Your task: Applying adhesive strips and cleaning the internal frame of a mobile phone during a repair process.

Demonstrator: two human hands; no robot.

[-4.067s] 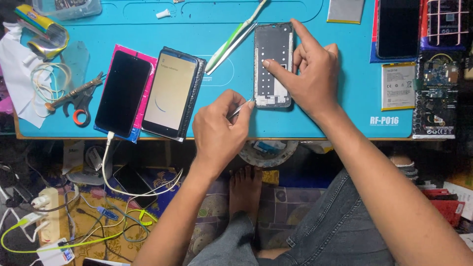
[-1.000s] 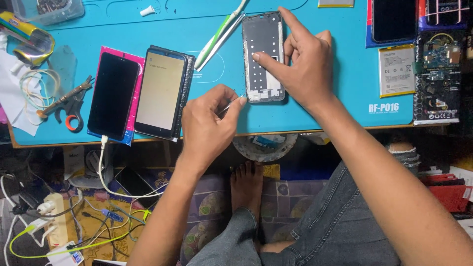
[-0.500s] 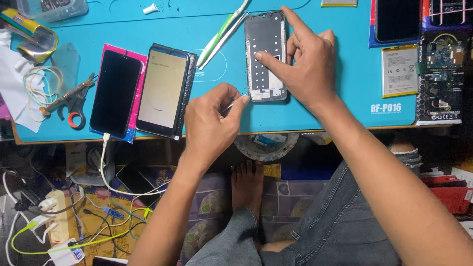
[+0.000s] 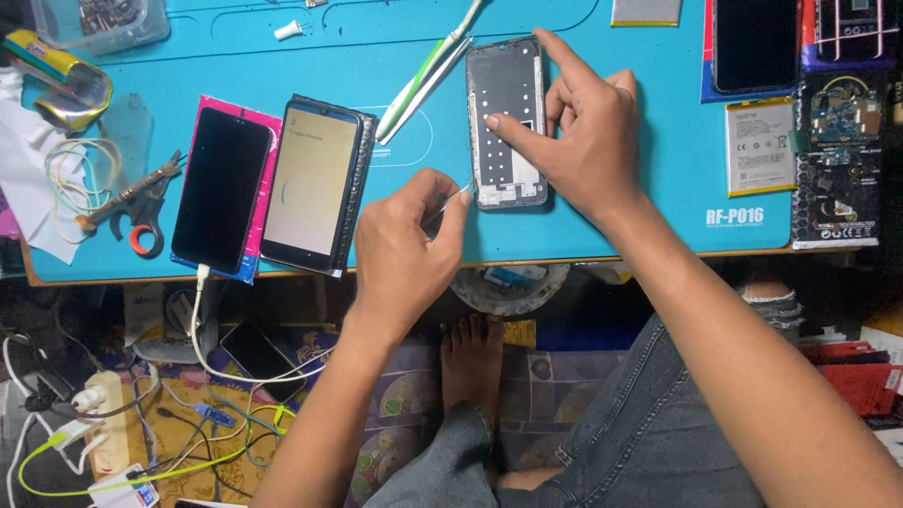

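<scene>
We've got the phone frame lying flat on the blue mat, long axis running away from us, its near end close to the mat's front edge. Our right hand spreads over its right side, fingertips pressing it down. Our left hand pinches thin tweezers, tip at the frame's lower-left corner. Open mat to the right; a lit phone sits left.

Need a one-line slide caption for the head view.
Right hand steadies a phone frame on the blue mat; left hand works tweezers at its edge.
</scene>
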